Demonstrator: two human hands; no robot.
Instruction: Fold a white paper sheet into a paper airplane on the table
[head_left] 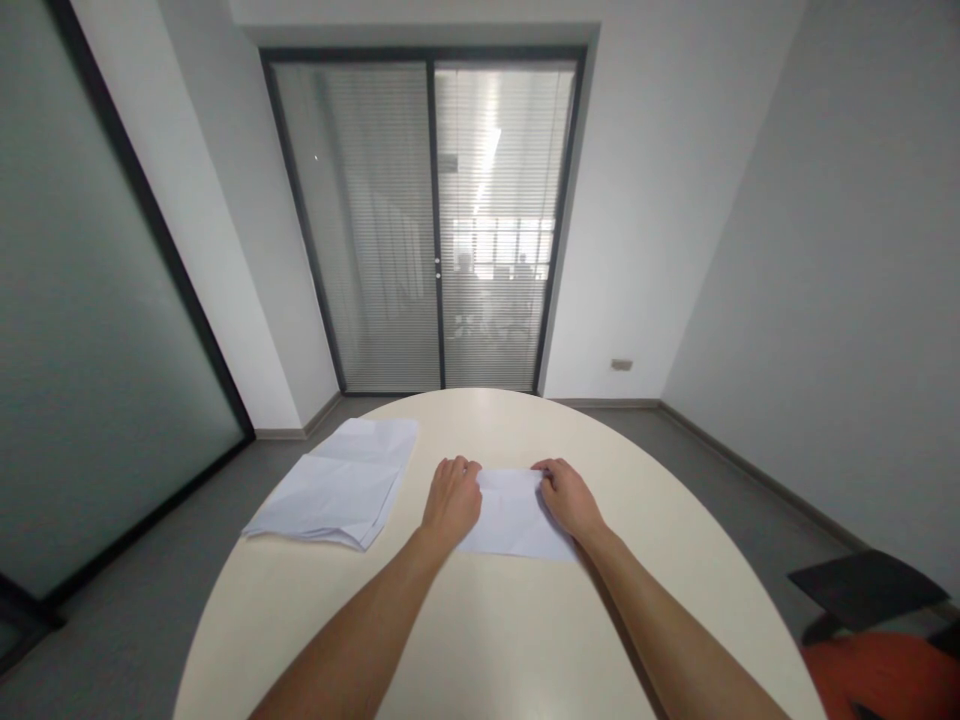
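A small white sheet of paper [511,515] lies on the round cream table [480,630] in front of me. My left hand [453,496] grips its far left corner with curled fingers. At the far right corner, my right hand [568,497] is closed on the paper, thumb and fingers near the edge. The palms cover both side edges of the sheet, and the undersides of my fingers are hidden. To the left, apart from my hands, rests a stack of larger white paper sheets [341,485], creased and slightly curled at the near edge.
An orange and black chair [885,670] stands at the lower right, beside the table. Beyond the table's far edge are glass doors with blinds [491,230]. A frosted glass panel [97,300] is on the left, and a plain wall [847,270] on the right.
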